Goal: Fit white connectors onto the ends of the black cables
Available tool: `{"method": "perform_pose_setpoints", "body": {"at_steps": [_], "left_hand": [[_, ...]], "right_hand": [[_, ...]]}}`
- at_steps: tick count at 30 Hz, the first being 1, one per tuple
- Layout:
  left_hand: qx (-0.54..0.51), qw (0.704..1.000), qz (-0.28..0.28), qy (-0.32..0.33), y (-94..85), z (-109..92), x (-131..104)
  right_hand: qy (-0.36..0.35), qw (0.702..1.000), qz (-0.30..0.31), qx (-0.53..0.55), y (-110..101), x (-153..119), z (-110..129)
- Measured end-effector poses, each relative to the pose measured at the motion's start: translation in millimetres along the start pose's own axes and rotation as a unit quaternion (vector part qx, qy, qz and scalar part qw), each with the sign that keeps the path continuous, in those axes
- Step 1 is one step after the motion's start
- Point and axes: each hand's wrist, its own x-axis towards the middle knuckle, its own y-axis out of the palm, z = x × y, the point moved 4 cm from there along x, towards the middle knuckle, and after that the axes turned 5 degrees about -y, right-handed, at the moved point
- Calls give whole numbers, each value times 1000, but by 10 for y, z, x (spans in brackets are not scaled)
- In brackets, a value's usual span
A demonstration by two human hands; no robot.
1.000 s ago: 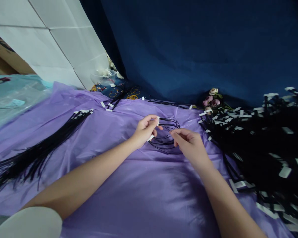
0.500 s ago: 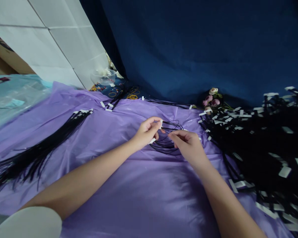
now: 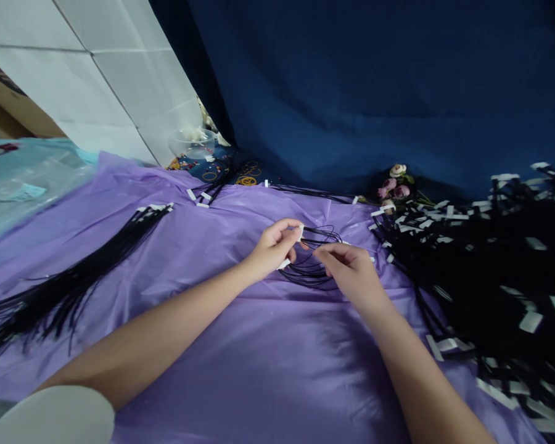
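Over the purple sheet [image 3: 259,345], my left hand [image 3: 277,242] pinches a white tag [image 3: 301,232] on a looped bundle of thin black cords [image 3: 308,275]. Another white tag [image 3: 283,264] shows just below that hand. My right hand [image 3: 345,262] is closed at the cords' right side, thumb and finger pressed together on a black cord. The cords curve between the two hands and partly pass behind the right one. The exact spot between the right fingertips is too small to make out.
A long black cord bundle [image 3: 115,246] lies at the left. A large pile of tagged black cords [image 3: 481,271] fills the right. Behind are a clear bowl [image 3: 192,145], yellow rubber bands [image 3: 246,180], artificial flowers [image 3: 398,185] and a dark blue curtain [image 3: 351,80].
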Motion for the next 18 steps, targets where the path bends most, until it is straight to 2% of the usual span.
{"method": "perform_pose_setpoints", "body": {"at_steps": [8, 11, 14, 18], "left_hand": [[13, 1000, 15, 14, 10, 28, -3], [24, 999, 19, 32, 12, 17, -17], [33, 998, 25, 51, 21, -2, -42], [50, 996, 34, 62, 37, -10, -76]], "right_hand": [[48, 998, -41, 15, 7, 26, -88], [124, 988, -35, 84, 30, 14, -129], [214, 963, -13, 161, 50, -14, -156], [251, 948, 2, 197, 49, -30, -153]]}}
